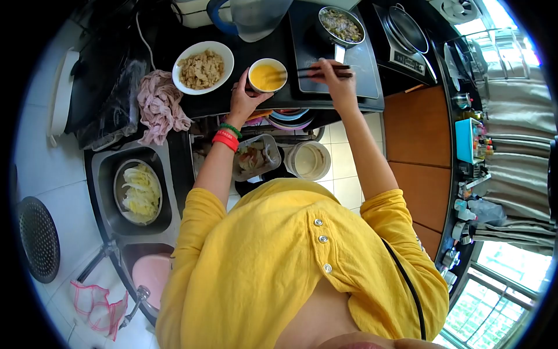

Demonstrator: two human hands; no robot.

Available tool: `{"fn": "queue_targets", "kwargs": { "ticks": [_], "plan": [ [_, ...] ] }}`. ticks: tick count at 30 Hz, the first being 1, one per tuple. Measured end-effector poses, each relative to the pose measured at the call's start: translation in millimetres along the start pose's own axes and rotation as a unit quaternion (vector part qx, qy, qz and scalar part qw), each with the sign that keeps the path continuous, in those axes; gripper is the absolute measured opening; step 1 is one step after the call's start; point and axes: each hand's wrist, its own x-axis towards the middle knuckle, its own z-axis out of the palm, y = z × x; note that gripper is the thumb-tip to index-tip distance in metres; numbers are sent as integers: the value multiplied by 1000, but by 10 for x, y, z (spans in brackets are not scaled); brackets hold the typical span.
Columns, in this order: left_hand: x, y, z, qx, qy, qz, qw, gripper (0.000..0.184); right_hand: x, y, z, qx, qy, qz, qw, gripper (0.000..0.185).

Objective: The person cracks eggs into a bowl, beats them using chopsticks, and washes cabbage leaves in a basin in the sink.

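A small white bowl (267, 75) of yellow liquid, like beaten egg, stands at the counter's front edge. Around its left side and base curls my left hand (246, 99), with a red band and a green bracelet at the wrist. My right hand (337, 84) is closed on dark chopsticks (308, 71); their tips, blurred, are over the bowl's right side. Just left of the bowl is a larger white bowl (227, 49) holding light brown chopped food. Behind my right hand, a pan (342, 28) of chopped food rests on a dark board (366, 75).
A pink cloth (158, 104) hangs at the counter edge beside the sink (99, 192), which holds a basin of leafy greens (142, 195). A clear jug (256, 17) stands at the back. At right, a black pan (408, 29) sits on a cooker. A white bucket (309, 161) is below.
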Motion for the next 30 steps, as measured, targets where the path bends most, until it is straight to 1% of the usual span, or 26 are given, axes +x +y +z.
{"fn": "queue_targets", "kwargs": {
  "ticks": [1,3,6,8,9,11,13,14,15,17,18,19,22,24,25,27,28,29,30],
  "plan": [
    [7,-5,-5,39,3,1,999,93,34,0,-17,-17,46,-27,998,20],
    [1,-18,0,27,2,1,1000,93,-57,50,79,24,-26,34,999,21],
    [-4,-35,-8,15,-1,-2,1000,93,-77,16,80,50,-49,41,997,21],
    [-2,-35,-13,16,-1,-5,1000,93,31,217,15,38,22,-6,999,21],
    [3,-44,-8,7,-1,-1,1000,93,-19,217,91,79,-20,13,997,22],
    [18,-63,5,-2,0,3,1000,93,-82,114,60,85,-33,59,994,22],
    [26,-70,22,33,5,21,999,93,25,140,-60,103,52,38,993,22],
    [30,-73,35,53,8,23,998,92,34,208,-41,60,73,25,995,22],
    [16,-13,39,54,8,23,998,92,-9,180,2,61,73,25,995,22],
    [-19,105,35,-20,4,10,1000,87,-113,107,59,63,-19,62,996,22],
    [-14,70,32,-20,4,10,1000,87,-69,96,27,93,14,60,994,21],
    [-3,33,21,-9,1,6,1000,87,-17,98,-14,87,47,25,995,21],
    [-21,40,14,17,3,5,1000,87,-63,207,43,80,20,12,996,22],
    [-25,28,16,32,9,8,999,86,-92,124,29,90,-2,58,994,22],
    [-15,-5,16,32,8,18,999,86,-53,85,-7,102,41,46,993,21],
    [-15,1,12,32,8,28,999,86,-50,182,20,93,27,17,995,21],
    [-22,38,0,-4,1,10,1000,86,-71,189,30,93,27,17,995,21],
    [-28,76,-8,-40,-5,-8,999,86,-107,197,34,98,14,42,994,21],
    [-27,21,4,-40,-5,-8,999,86,-131,162,48,103,2,67,992,21]
  ]
}}
